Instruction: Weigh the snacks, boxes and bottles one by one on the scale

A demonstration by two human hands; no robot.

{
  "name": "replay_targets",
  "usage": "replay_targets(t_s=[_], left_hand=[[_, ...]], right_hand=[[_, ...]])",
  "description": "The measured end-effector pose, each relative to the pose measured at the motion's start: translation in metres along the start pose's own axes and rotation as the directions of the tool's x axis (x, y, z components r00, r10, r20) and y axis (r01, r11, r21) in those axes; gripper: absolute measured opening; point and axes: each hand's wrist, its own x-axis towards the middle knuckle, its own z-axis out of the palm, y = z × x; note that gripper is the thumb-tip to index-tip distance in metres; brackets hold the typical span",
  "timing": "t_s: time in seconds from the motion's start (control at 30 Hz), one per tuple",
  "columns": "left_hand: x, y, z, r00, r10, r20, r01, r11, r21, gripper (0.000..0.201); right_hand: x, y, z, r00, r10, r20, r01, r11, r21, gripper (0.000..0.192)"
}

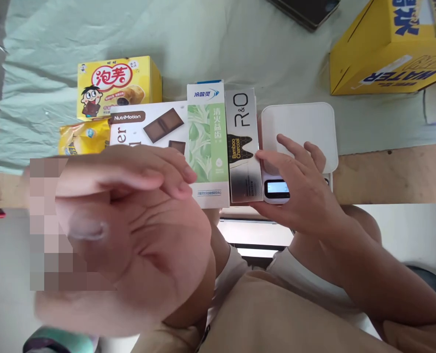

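Observation:
My left hand is raised close to the camera with its palm showing and fingers loosely bent, holding nothing. It hides part of a white NutriMotion chocolate box. My right hand rests with spread fingers on the near end of a small white kitchen scale, over its lit display. Its index finger touches the edge of a grey and black R&O toothpaste box. A green and white toothpaste box lies beside that one.
A yellow snack box with a cartoon face and a yellow bag lie at the left on the pale green cloth. A big yellow carton stands at the far right. The wooden table edge runs near me.

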Motion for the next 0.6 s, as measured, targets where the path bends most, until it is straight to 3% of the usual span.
replay_targets(t_s=[0.07,0.13,0.2,0.3,0.37,0.47,0.6], left_hand=[[0.008,-0.005,0.0,0.995,0.097,0.017,-0.097,0.995,0.006,0.049],[0.014,-0.01,0.002,0.996,0.079,0.041,-0.081,0.995,0.059,0.033],[0.017,-0.014,0.003,0.996,-0.031,0.084,0.019,0.989,0.146,0.018],[0.018,-0.015,0.003,0.96,-0.223,0.172,0.183,0.958,0.223,0.01],[0.018,-0.014,0.003,0.954,-0.236,0.183,0.201,0.96,0.194,0.012],[0.016,-0.011,0.003,0.984,-0.116,0.135,0.099,0.987,0.128,0.026],[0.01,-0.008,0.008,0.985,-0.081,0.152,0.06,0.988,0.14,0.055]], right_hand=[[0.001,-0.001,0.002,1.0,0.001,-0.009,-0.001,1.0,-0.009,0.061],[0.001,-0.001,0.004,1.0,-0.004,-0.013,0.003,1.0,-0.018,0.061],[0.0,-0.002,0.005,1.0,-0.009,-0.014,0.008,0.999,-0.034,0.06],[-0.004,0.0,0.003,1.0,-0.021,-0.02,0.02,0.998,-0.054,0.06],[-0.005,0.004,-0.003,0.999,-0.019,-0.043,0.018,0.999,-0.037,0.06],[-0.003,0.018,-0.016,0.991,0.004,-0.132,0.018,0.987,0.162,0.056],[0.0,0.047,-0.024,0.915,0.146,-0.376,0.036,0.899,0.437,0.043]])
